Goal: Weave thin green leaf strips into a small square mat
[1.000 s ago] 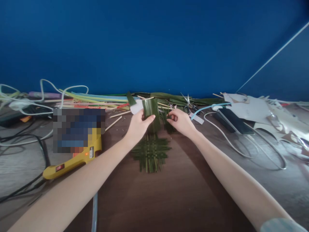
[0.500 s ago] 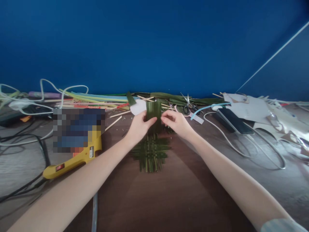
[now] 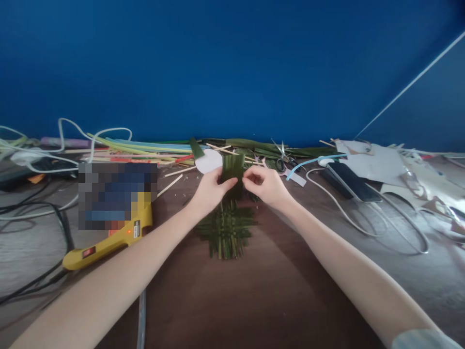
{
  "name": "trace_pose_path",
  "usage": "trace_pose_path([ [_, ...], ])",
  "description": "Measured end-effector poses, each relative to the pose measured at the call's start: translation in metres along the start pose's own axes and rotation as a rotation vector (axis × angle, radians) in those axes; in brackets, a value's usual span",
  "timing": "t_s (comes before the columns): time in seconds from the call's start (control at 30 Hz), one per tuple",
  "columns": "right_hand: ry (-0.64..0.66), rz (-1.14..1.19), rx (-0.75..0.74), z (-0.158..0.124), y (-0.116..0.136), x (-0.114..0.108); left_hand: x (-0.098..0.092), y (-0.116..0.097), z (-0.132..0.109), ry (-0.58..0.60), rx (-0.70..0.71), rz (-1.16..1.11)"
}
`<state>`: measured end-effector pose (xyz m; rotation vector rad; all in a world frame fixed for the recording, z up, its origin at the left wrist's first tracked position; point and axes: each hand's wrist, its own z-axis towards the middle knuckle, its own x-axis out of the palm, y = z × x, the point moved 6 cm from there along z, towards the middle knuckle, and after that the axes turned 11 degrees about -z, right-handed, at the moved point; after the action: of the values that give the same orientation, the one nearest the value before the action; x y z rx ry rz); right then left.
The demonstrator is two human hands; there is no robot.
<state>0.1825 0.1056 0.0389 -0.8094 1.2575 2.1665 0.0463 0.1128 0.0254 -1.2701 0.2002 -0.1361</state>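
A wide green leaf strip (image 3: 232, 166) stands upright between my hands. My left hand (image 3: 212, 188) pinches its left side, with the thumb across the front. At the strip's right edge my right hand (image 3: 263, 184) has thumb and fingertips pressed together; whether they grip the leaf edge or only touch it is hard to tell. On the table just below the hands lies a woven mat of green leaf strips (image 3: 229, 230), its loose ends sticking out at the sides and front. A white paper disc (image 3: 209, 162) is behind my left hand.
A yellow glue gun (image 3: 109, 245) with a clear glue stick (image 3: 142, 315) is at the left, partly behind my forearm. Scissors (image 3: 285, 156) and a phone (image 3: 354, 182) with a white cable lie right. Thin sticks, more leaves and wires line the blue wall (image 3: 232, 68).
The upright leaf strip has shifted very slightly right and turned a little. My right fingers have curled in more at its edge. The mat has stayed put.
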Motion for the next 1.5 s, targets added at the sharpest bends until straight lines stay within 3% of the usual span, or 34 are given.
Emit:
trace_pose_path([
  [0.33, -0.083, -0.102, 0.106, 0.007, -0.038, -0.011, -0.002, 0.008, 0.001, -0.002, 0.000, -0.193],
  [0.53, 0.003, -0.347, 0.001, 0.005, -0.046, -0.008, -0.003, 0.011, 0.001, -0.026, 0.010, -0.175],
  [0.67, -0.022, -0.406, 0.016, 0.005, -0.049, -0.009, -0.004, 0.012, 0.002, -0.035, 0.017, -0.153],
  [0.83, -0.067, -0.161, 0.091, 0.006, -0.036, -0.014, -0.005, 0.009, 0.002, -0.045, -0.011, -0.087],
  [1.0, 0.144, 0.165, 0.076, 0.003, -0.009, 0.002, -0.002, 0.006, 0.001, -0.027, -0.041, -0.093],
  [1.5, 0.082, 0.038, -0.026, 0.000, 0.003, 0.003, 0.001, 0.005, -0.001, 0.010, -0.043, -0.085],
])
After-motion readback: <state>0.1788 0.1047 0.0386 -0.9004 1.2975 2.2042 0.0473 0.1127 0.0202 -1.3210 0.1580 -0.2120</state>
